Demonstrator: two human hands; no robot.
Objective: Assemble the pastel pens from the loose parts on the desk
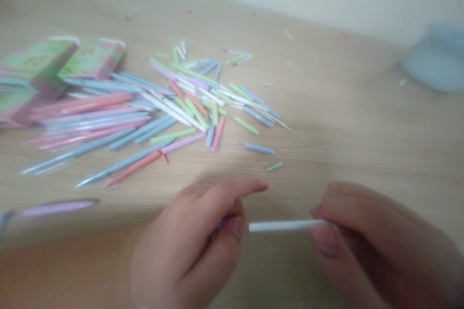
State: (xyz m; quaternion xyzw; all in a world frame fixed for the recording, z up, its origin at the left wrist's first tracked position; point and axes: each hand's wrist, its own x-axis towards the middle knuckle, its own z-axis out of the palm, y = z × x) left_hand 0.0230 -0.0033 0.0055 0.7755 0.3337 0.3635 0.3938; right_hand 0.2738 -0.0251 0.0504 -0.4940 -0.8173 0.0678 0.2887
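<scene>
The right hand pinches a slim white stick between thumb and forefinger, its free end pointing at the left hand without touching it. The left hand is curled, forefinger stretched out above the stick; its thumb and bent fingers seem to grip a bluish piece, though blur and the fingers hide most of it. Both hands are over the near part of the desk, with the white stick between them.

Beyond the left hand lies a loose heap of short coloured sticks; longer coloured pens spread from it towards the left side of the desk, beside green-and-pink boxes. A purple pen lies just beyond the left forearm. A blue piece and a small green piece lie between heap and hands. Near the desk's far edge, at the right, sits a blurred blue-grey object.
</scene>
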